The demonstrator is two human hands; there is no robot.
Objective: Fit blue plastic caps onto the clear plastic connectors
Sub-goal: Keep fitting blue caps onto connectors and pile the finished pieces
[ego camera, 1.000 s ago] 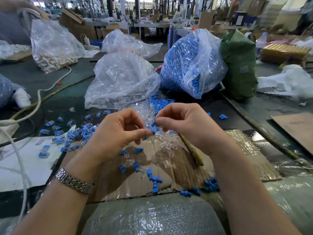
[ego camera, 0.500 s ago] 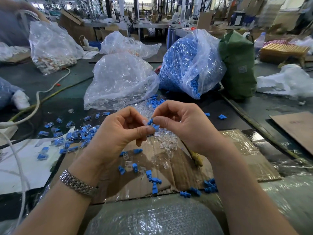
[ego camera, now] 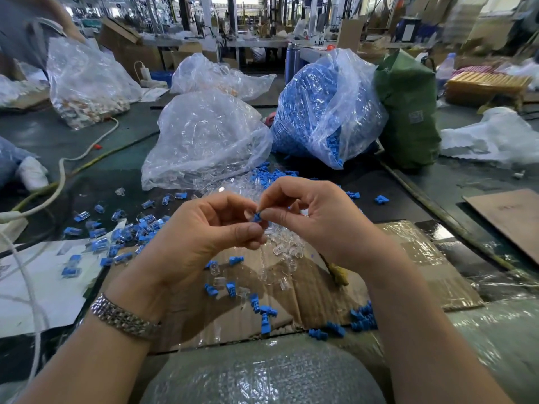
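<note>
Centrally, a blue cap is sitting pinched between the thumb and forefinger of the right hand, touching the curled fingers of the left hand, which are gripping something I cannot make out. Clear connectors are lying heaped on the cardboard just beneath, at 6 o'clock. Finished capped pieces are spreading at 9 o'clock on the tabletop. A bag of blue caps is standing at 1 o'clock, a clear bag at 11.
</note>
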